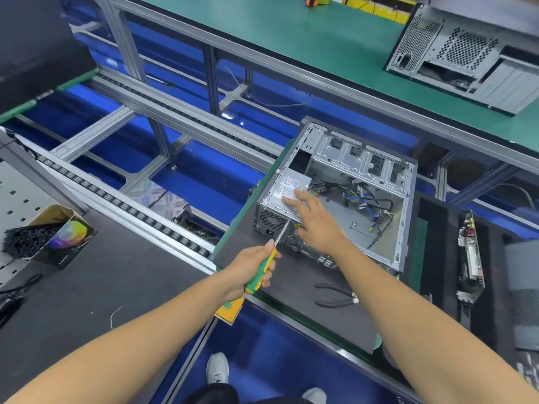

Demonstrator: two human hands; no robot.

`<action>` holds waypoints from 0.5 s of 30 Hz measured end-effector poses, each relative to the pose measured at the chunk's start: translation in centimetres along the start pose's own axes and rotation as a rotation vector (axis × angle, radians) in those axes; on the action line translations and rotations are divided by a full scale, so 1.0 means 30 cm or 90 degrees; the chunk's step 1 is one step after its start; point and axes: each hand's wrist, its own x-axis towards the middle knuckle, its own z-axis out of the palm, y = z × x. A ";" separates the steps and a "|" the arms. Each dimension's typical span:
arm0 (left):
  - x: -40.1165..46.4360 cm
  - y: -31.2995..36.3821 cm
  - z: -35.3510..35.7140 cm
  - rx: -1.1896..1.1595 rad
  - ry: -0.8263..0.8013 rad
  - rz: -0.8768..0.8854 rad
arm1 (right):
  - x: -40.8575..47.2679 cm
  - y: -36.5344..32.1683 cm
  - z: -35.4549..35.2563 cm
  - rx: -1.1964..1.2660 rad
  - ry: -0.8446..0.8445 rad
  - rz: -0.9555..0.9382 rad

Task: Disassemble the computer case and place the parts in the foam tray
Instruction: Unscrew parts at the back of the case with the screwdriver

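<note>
An open grey computer case (364, 217) lies on its side on a dark foam mat (291, 275). Loose cables (361, 196) lie inside it. The silver power supply (285, 188) sits in the case's near left corner. My right hand (315, 223) rests flat on the power supply with straight fingers. My left hand (253, 266) grips a green and yellow screwdriver (262, 272); its metal shaft reaches the case's rear panel just below the power supply. A black foam tray (437, 258) at the right holds a circuit card (469, 258) standing on edge.
Black-handled pliers (335, 295) lie on the mat near the front edge. A second case (466, 51) stands on the green bench at the back right. A cardboard box of black ties (43, 234) sits at the left. A roller conveyor (122, 199) runs between.
</note>
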 end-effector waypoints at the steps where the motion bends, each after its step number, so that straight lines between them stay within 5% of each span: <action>1: -0.001 0.007 0.004 0.026 0.007 0.010 | 0.000 0.000 0.000 0.003 0.003 -0.001; 7: -0.016 0.013 0.024 0.313 0.124 0.139 | 0.002 0.001 0.004 0.003 0.002 0.005; 15: -0.041 -0.011 0.038 0.363 0.324 0.174 | 0.002 0.003 0.008 0.001 0.007 0.013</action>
